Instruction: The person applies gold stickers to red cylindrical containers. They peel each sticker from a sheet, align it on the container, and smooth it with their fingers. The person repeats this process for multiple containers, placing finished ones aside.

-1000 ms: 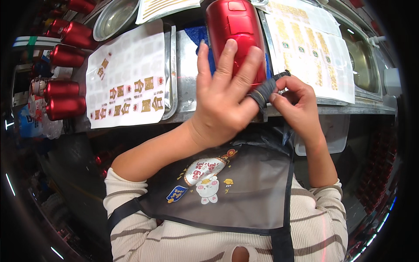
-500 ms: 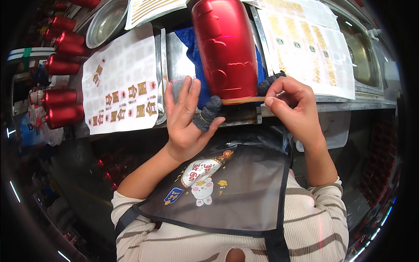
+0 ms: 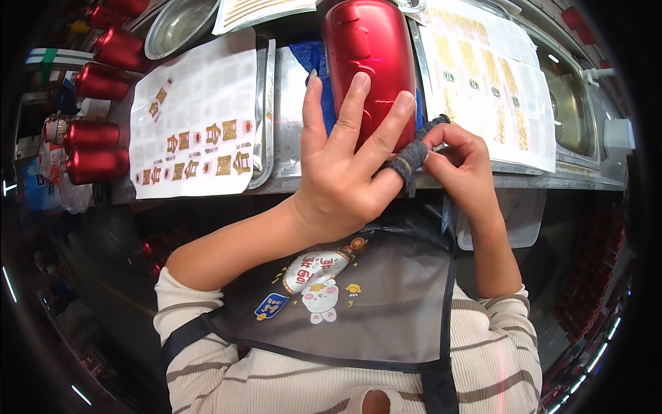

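A shiny red metal bottle (image 3: 372, 41) lies with its base toward me on a blue cloth (image 3: 309, 56). My left hand (image 3: 338, 183) reaches across the base end, its bare fingers spread over the bottle. One of its fingers wears a grey knit cover and touches the base edge beside my other hand. My right hand (image 3: 465, 165) is closed in a pinch at the right of the base, with another grey-covered finger raised against the bottle. The gold strip seen earlier along the base edge, its end at the right fingertips, is hidden behind my left hand.
On the left lies a white sheet (image 3: 155, 127) with gold and red decals; a metal bowl (image 3: 165, 41) is behind it. A sheet with gold strips (image 3: 538, 121) lies on the right, near a water-filled metal basin (image 3: 579, 117). More red bottles (image 3: 96, 162) stand at far left.
My left hand has swung right, from beside the base to across it, bringing its covered finger next to the right hand's pinch. The right hand stays nearly in place.
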The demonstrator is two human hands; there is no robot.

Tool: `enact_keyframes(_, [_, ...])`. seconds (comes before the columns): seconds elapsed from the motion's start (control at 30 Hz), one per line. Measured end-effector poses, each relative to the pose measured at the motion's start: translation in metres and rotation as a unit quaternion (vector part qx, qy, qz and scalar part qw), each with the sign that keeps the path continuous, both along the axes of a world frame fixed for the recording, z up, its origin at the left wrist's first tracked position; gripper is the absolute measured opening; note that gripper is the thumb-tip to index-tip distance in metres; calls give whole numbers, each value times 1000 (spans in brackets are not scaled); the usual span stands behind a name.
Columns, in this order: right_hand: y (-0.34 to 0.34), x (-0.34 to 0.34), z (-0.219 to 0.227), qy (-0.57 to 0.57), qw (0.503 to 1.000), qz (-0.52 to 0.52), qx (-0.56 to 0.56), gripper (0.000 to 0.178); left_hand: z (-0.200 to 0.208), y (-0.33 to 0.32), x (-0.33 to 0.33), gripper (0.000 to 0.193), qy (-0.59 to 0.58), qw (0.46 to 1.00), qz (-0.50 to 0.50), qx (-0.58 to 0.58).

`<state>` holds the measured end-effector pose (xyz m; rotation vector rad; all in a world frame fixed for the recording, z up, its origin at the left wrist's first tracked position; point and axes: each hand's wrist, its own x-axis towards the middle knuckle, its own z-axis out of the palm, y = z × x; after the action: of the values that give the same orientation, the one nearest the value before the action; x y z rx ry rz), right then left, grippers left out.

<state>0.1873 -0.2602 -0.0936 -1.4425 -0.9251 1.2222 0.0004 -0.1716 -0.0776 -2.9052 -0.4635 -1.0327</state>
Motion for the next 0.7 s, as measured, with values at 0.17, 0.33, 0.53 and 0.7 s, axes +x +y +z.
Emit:
enact_keyframes(0.17, [2, -5, 6, -22, 1000, 6, -5, 7, -18, 6, -20, 57, -35, 991, 45, -120])
enact_keyframes(0.33, [-1, -4, 11, -35, 999, 5, -10, 8, -28, -3, -48, 51, -49, 979, 39, -195])
enact_keyframes(0.53, [-2, -3, 6, -19, 1000, -1, 17, 5, -34, -10, -56, 36, -23, 987, 35, -153])
enact_keyframes(0.7, [-1, 0, 8, 10, 1000, 3, 2, 5, -21, -6, -46, 48, 16, 996, 6, -89])
